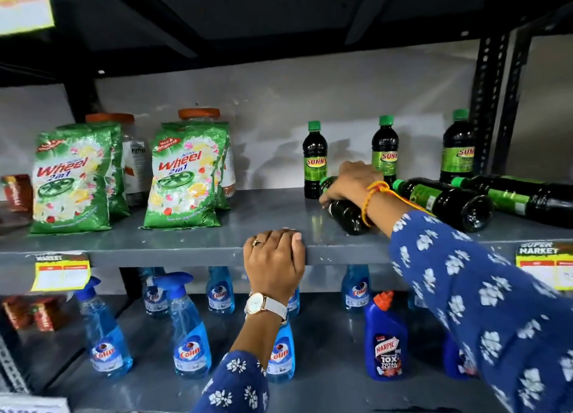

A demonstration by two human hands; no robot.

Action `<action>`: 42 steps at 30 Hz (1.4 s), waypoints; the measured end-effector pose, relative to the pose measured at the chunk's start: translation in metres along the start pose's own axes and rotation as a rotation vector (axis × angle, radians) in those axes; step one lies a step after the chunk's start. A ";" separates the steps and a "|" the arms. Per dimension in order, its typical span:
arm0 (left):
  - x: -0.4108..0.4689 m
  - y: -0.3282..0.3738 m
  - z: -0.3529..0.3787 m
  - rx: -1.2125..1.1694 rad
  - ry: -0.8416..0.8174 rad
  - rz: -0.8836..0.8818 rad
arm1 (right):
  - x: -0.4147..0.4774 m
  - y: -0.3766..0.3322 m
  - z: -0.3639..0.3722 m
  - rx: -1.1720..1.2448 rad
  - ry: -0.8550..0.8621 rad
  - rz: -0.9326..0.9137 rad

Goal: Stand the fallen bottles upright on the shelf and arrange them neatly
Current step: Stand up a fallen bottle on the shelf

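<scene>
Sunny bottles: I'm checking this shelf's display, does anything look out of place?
Yes. Three Sunny bottles lie on their sides, one under the right hand, while three others stand upright.

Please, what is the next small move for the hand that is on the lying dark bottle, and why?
Probably the right hand should tip the fallen bottle it grips upright, green cap up, beside the standing Sunny bottle. The hand is closed around its neck end, the bottle lies on the shelf, and two more fallen bottles wait further right. The left hand only grips the shelf edge.
</scene>
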State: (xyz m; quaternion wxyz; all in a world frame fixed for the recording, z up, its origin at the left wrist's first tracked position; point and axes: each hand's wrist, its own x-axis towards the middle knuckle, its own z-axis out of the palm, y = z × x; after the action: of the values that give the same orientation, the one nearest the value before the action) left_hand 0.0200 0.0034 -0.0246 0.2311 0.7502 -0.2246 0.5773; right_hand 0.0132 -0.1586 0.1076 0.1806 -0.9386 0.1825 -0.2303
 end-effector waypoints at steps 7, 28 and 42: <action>0.001 -0.002 0.002 -0.018 -0.021 -0.012 | -0.010 0.008 0.002 0.379 0.262 -0.129; 0.001 0.000 -0.001 -0.040 -0.022 -0.011 | -0.019 0.009 0.049 0.490 0.216 0.020; 0.000 0.001 -0.004 -0.042 -0.067 -0.035 | -0.011 0.021 0.051 0.852 0.102 0.058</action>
State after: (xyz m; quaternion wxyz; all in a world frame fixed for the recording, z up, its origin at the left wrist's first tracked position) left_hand 0.0162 0.0048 -0.0234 0.2491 0.7680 -0.2309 0.5429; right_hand 0.0241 -0.1597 0.0527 0.5492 -0.7620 0.1063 -0.3262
